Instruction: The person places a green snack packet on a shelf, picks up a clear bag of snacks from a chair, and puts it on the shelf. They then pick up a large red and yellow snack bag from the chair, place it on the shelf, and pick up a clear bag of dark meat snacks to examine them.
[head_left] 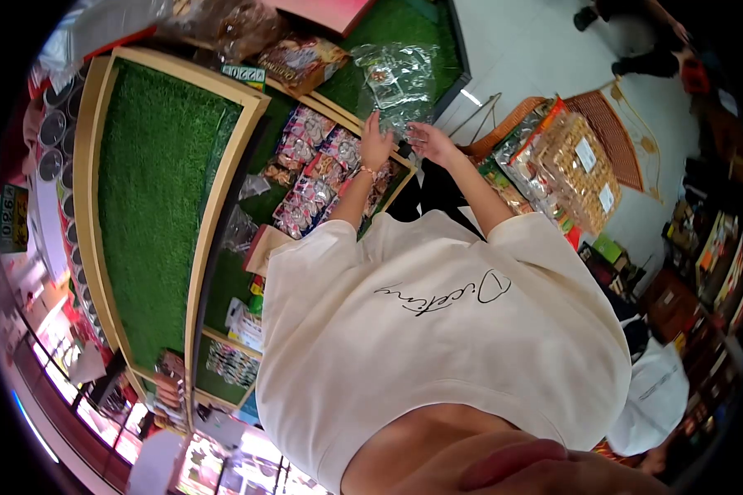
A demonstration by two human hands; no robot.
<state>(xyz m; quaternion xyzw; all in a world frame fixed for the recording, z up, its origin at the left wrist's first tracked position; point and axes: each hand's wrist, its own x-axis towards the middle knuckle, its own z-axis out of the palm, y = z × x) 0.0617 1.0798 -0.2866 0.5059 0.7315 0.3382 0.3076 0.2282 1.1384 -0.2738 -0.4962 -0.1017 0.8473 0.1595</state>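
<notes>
Green turf (404,26) backs a clear plastic bag (395,81); our left hand (376,142) and right hand (432,142) sit by its near edge, perhaps to steady it; whether they pinch it we cannot tell.

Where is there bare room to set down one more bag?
The big green mat at picture left, inside its wooden frame, is mostly bare. A smaller green patch lies between the clear bag and the pink box. Crowded: packets by the left hand, and packs at the basket.
</notes>
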